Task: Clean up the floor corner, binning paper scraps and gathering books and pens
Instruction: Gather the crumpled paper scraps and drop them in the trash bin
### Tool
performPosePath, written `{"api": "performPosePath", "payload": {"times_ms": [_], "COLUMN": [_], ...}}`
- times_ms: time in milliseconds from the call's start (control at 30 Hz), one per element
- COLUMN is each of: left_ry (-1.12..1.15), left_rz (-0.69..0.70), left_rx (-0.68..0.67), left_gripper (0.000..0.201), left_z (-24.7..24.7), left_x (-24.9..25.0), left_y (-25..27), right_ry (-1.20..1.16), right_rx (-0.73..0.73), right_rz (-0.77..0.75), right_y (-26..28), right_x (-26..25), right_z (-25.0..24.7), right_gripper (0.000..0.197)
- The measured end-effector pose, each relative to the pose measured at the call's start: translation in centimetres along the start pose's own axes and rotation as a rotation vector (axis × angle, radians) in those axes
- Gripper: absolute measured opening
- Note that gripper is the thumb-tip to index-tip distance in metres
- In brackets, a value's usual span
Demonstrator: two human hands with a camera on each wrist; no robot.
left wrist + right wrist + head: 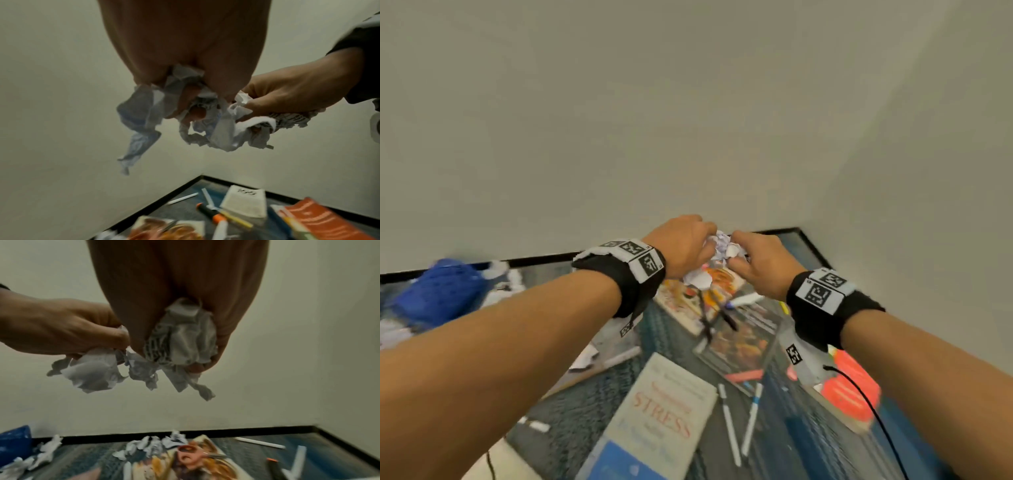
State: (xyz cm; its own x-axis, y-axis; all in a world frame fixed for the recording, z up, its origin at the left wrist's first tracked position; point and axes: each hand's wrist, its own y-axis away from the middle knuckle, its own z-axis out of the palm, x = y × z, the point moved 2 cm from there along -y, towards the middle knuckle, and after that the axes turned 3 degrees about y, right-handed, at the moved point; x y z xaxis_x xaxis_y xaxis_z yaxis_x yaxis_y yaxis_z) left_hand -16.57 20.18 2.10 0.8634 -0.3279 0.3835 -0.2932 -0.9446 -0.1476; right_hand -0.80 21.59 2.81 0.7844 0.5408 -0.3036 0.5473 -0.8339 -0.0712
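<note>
The floor (571, 407) is blue-grey carpet, meeting two plain pale walls (688, 102) at a corner edged with black skirting (544, 259); below the fingers the carpet is strewn with books, pens and torn paper; a white book titled STRESS (661, 421) lies nearest the person, with two white pens (739, 425) just beside it; an orange book (852, 387) lies under the right forearm; a colourful illustrated book (185, 460) lies directly beneath the hands, with scissors (197, 452) on it; loose paper scraps (148, 446) lie on the floor beyond that book, near the skirting; a blue bin (438, 294) stands well to the left of the fingers against the wall, with more scraps around it; an orange-capped marker (211, 212) and a white notepad (244, 203) lie toward the corner.

Both forearms reach forward, wrists banded in black with printed markers, hands raised above the floor and drawn together; the left hand (681, 246) has its fingers curled round a bunch of crumpled paper (144, 116), strips hanging below; the right hand (760, 260) likewise grips a wad of crumpled paper (185, 340); the two wads touch between the hands, knuckles nearly meeting.
</note>
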Motion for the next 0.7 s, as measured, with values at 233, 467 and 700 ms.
{"api": "performPosePath", "payload": {"times_ms": [233, 467, 700], "left_ry": [0.120, 0.119, 0.155], "left_rz": [0.362, 0.612, 0.733], "left_rx": [-0.091, -0.076, -0.123], "left_gripper": [0.021, 0.023, 0.023], "left_z": [2.3, 4.6, 9.4], "left_x": [16.7, 31.6, 47.6], "left_y": [-1.3, 1.0, 2.4], "right_ry": [0.143, 0.136, 0.216], "right_rx": [-0.015, -0.016, 0.118], "right_rz": [0.244, 0.369, 0.495], "right_y": [15.7, 29.6, 45.0], "right_x": [6.3, 9.7, 15.7], "right_z": [-9.1, -15.8, -19.5], "right_gripper": [0.012, 0.012, 0.017]}}
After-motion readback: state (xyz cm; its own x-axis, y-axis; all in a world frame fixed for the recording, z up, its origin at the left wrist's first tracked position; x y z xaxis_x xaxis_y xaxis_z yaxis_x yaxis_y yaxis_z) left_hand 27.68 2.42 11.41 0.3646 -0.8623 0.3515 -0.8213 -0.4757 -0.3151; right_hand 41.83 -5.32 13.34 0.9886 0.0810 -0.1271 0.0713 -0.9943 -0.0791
